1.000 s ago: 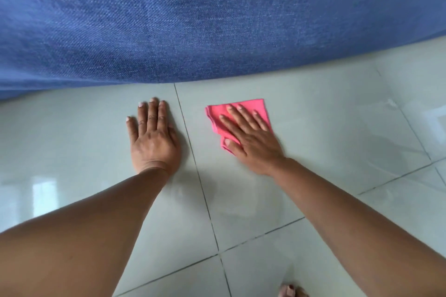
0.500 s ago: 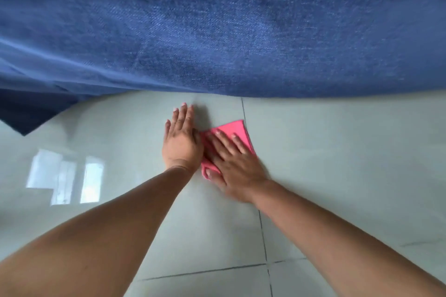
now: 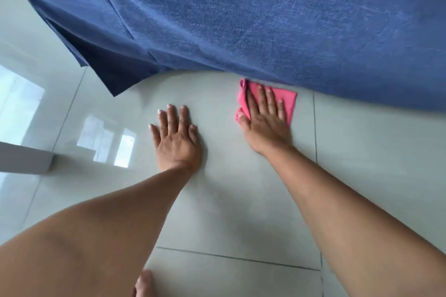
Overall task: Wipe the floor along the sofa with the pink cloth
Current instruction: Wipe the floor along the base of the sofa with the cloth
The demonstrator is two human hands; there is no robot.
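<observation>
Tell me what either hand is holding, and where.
The right hand presses flat on the middle of the pink cloth; the left hand holds nothing.

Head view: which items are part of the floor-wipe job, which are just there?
In the job:
- pink cloth, flat on the floor under the right hand
- tile floor
- blue sofa
- left hand, braced flat on the tiles

Just there:
- white furniture edge, at left
- foot, bottom edge
</observation>
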